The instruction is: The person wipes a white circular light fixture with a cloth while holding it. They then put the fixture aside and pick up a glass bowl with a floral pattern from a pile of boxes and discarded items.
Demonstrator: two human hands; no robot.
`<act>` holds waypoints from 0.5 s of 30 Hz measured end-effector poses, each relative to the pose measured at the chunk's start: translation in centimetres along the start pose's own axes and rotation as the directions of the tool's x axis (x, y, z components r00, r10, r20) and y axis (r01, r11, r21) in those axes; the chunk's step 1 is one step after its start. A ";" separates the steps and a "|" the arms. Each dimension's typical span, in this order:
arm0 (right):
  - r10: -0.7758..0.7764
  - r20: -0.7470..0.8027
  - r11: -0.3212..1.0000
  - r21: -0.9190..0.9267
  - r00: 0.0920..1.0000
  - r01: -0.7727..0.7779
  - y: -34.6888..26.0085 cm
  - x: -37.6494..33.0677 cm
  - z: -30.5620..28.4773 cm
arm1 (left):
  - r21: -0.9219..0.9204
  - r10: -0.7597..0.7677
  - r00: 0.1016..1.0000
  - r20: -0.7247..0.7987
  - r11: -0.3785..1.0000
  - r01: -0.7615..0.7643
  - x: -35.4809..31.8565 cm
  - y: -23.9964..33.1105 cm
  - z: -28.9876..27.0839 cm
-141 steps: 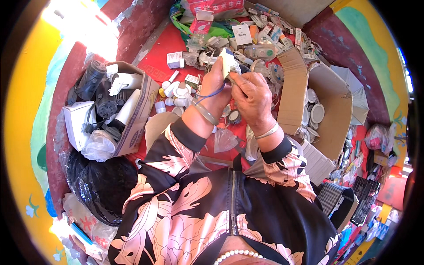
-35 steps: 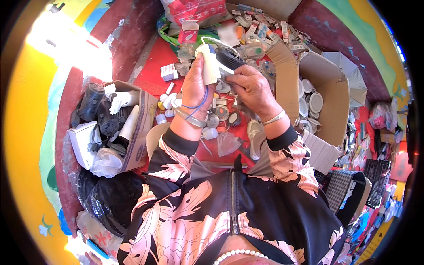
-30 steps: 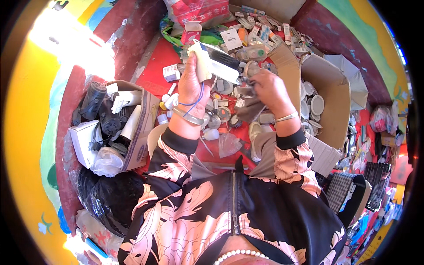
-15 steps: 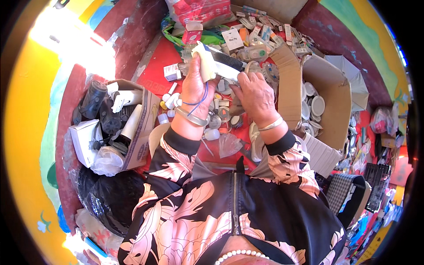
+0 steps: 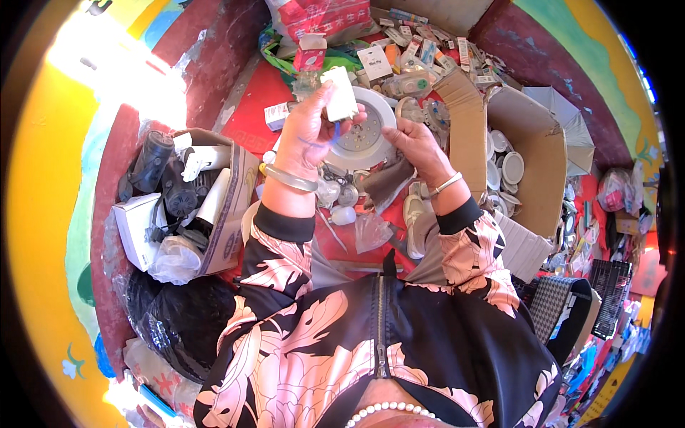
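Observation:
A round white downlight [image 5: 374, 134] with small dots on its face is up between my hands. My right hand [image 5: 422, 151] grips its right rim, thumb on the edge. A grey cloth [image 5: 389, 184] hangs just below that hand; whether the fingers hold it too I cannot tell. My left hand [image 5: 308, 130] is closed on a small pale box-shaped block [image 5: 341, 94], close to the lamp's left side. A thin blue wire [image 5: 335, 134] runs by the left palm. Some left fingers are hidden behind the block.
An open carton [image 5: 528, 207] with white round lamps stands on the right. Another carton [image 5: 232, 207] at left holds dark and white lamp parts. Small boxes [image 5: 428, 53] are heaped at the back. Loose bulbs and parts [image 5: 344, 215] lie on the red sheet between my legs.
The downlight has turned from edge-on, with its black ribbed back showing, to face me. The pale block has become upright. The grey cloth now shows more under my right hand.

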State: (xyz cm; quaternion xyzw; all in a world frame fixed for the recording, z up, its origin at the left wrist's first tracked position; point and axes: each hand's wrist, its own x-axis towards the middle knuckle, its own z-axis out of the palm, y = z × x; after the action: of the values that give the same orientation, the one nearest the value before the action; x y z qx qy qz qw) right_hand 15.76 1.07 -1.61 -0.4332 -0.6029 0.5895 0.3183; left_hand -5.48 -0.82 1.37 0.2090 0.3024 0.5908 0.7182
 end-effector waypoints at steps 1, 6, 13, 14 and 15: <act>0.054 0.007 0.986 0.158 0.999 -0.054 0.0 0.0 0.0 | 0.001 0.013 1.000 -0.018 1.000 -0.013 0.0 0.1 -0.2; 0.188 0.060 0.837 0.512 0.980 -0.192 0.3 0.1 -0.8 | -0.012 0.053 0.997 -0.052 0.998 -0.054 -0.5 0.4 0.2; 0.110 -0.029 0.862 0.501 0.994 -0.081 0.7 -1.0 0.1 | 0.770 0.219 0.973 0.070 0.608 -0.192 0.1 -2.7 1.1; 0.131 -0.071 0.886 0.456 0.989 -0.085 1.0 -0.9 0.5 | 0.887 0.288 0.947 0.145 0.386 -0.253 0.0 -2.9 1.1; 0.151 -0.109 0.906 0.414 0.983 -0.093 0.9 -1.0 0.8 | 0.944 0.346 0.907 0.239 0.136 -0.300 -0.3 -3.0 1.6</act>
State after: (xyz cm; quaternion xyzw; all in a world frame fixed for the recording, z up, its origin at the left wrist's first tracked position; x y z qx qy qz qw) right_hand 15.57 -0.25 -2.51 -0.4343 -0.4152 0.6893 0.4049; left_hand -2.26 -1.66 0.66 0.6577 0.5633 0.4149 0.2791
